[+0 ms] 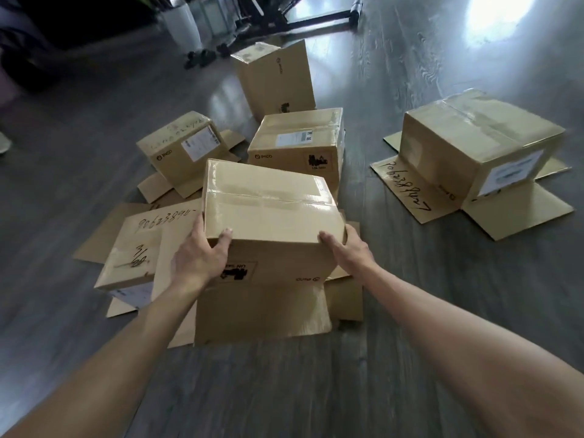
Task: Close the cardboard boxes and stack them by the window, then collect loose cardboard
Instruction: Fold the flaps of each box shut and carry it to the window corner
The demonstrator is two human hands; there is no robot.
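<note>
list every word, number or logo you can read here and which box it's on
"PICO": middle box, front
"PICO": left box, front
"PICO", upside down: held box, front
"90623890", partly unclear: flattened box
Handwriting on right box flap: unclear
White labels: too blurred

Dark wood-grain floor (410,358) bears six cardboard boxes (297,143), several inverted with flaps (518,213) splayed flat.

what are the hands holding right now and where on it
Both hands grip one cardboard box, upside down with flaps out: left hand at its near left corner, right hand at its near right corner.
</note>
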